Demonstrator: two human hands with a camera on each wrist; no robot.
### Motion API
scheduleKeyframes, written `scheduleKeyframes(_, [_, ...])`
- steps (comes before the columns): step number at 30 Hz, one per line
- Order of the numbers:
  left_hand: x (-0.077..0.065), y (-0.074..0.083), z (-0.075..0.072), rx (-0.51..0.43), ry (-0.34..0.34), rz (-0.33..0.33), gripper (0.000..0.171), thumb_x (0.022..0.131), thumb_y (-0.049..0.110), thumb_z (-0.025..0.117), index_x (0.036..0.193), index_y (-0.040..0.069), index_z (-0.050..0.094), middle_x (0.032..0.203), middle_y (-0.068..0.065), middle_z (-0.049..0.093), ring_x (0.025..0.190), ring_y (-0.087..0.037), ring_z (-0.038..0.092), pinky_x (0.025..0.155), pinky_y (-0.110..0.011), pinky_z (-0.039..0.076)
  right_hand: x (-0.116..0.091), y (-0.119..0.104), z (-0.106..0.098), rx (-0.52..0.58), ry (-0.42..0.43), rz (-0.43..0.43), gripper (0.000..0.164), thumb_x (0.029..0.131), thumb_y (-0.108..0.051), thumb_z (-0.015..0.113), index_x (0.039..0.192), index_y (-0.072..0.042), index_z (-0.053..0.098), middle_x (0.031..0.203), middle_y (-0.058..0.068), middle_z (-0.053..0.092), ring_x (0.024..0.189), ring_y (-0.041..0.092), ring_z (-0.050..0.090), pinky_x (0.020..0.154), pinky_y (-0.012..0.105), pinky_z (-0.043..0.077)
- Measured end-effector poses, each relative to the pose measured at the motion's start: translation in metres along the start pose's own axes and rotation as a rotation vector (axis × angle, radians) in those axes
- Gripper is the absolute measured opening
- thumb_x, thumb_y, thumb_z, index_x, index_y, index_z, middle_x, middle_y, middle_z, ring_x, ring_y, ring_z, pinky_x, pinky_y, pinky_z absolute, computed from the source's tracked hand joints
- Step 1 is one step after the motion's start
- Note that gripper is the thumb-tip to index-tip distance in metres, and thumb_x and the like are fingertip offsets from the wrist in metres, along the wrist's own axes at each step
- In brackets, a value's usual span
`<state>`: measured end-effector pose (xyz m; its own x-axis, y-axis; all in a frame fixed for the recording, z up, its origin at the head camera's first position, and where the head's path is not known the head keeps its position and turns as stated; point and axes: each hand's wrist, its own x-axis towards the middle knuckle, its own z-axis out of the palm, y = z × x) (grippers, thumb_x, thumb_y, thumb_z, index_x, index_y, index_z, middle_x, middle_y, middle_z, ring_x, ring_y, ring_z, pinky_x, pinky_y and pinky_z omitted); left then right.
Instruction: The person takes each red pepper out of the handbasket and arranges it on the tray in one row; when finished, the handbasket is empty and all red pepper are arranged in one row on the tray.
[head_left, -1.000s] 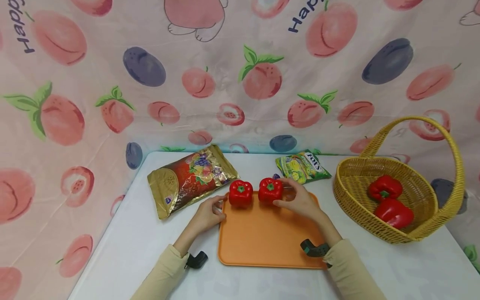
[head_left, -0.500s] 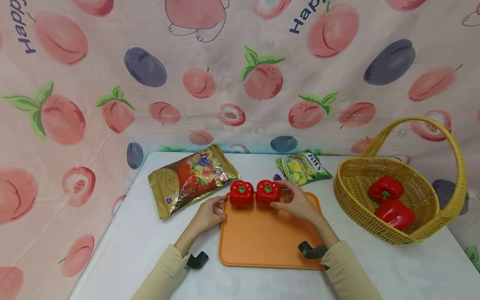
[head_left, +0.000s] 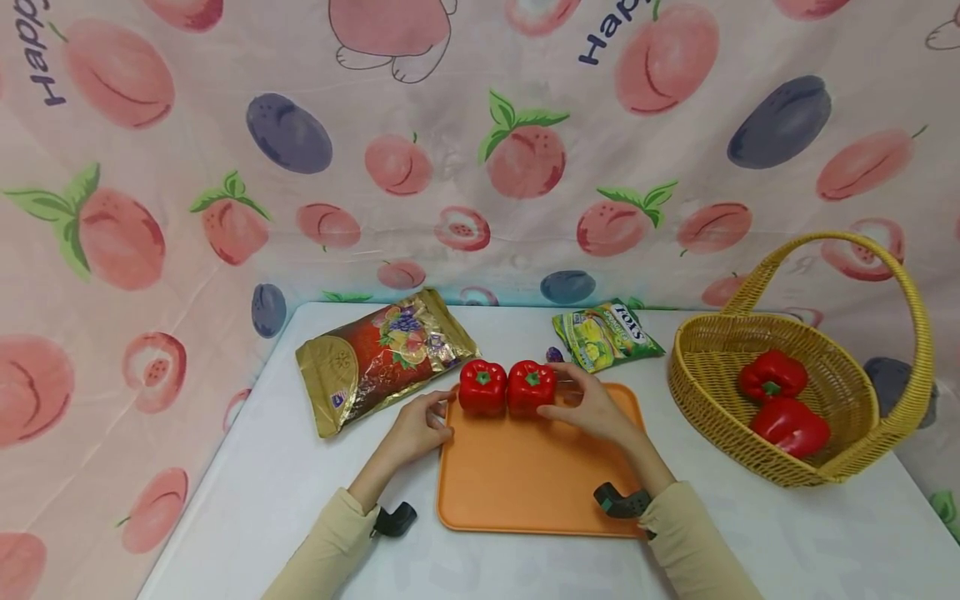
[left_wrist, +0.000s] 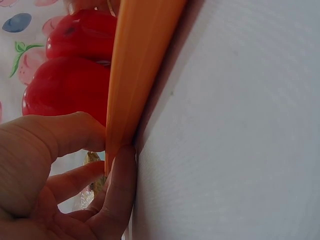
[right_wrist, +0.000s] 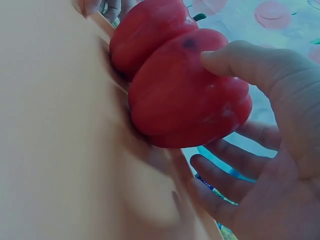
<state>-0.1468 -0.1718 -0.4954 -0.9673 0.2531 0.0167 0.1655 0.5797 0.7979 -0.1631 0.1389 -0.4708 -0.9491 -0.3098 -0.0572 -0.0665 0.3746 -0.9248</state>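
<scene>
An orange tray [head_left: 536, 483] lies on the white table, and two red bell peppers stand side by side at its back left. My left hand [head_left: 414, 429] pinches the tray's left rim, thumb on the inner side and fingers outside, as the left wrist view shows. The left bell pepper [head_left: 482, 387] stands just beyond that hand. My right hand [head_left: 592, 406] holds the right bell pepper [head_left: 531, 389], thumb on its near side and fingers behind. In the right wrist view this bell pepper [right_wrist: 185, 95] is up against the other one [right_wrist: 150, 35].
A wicker basket [head_left: 697, 392] with a tall handle stands at the right, two more red bell peppers [head_left: 789, 427] inside. Behind the tray lie a gold and red bag [head_left: 386, 358], a green FOX'S candy bag [head_left: 606, 335] and a small purple piece [head_left: 554, 355]. A fruit-print cloth hangs behind.
My right hand has slid the right bell pepper leftward across the tray, closing the gap to the left one. The left hand has stayed at the tray's rim.
</scene>
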Motion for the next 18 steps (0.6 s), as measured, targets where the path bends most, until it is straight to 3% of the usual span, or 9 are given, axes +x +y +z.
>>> scheduleKeyframes(18, [-0.0004, 0.0011, 0.0007, -0.019, 0.003, -0.012, 0.055, 0.074, -0.002, 0.073, 0.128, 0.002, 0.062, 0.092, -0.006, 0.062, 0.069, -0.009, 0.061, 0.067, -0.027, 0.05, -0.0025, -0.0035, -0.0015, 0.022, -0.029, -0.027, 0.078, 0.081, -0.022, 0.081, 0.146, -0.004, 0.041, 0.142, 0.019, 0.049, 0.126, 0.04, 0.05, 0.104, 0.052, 0.041])
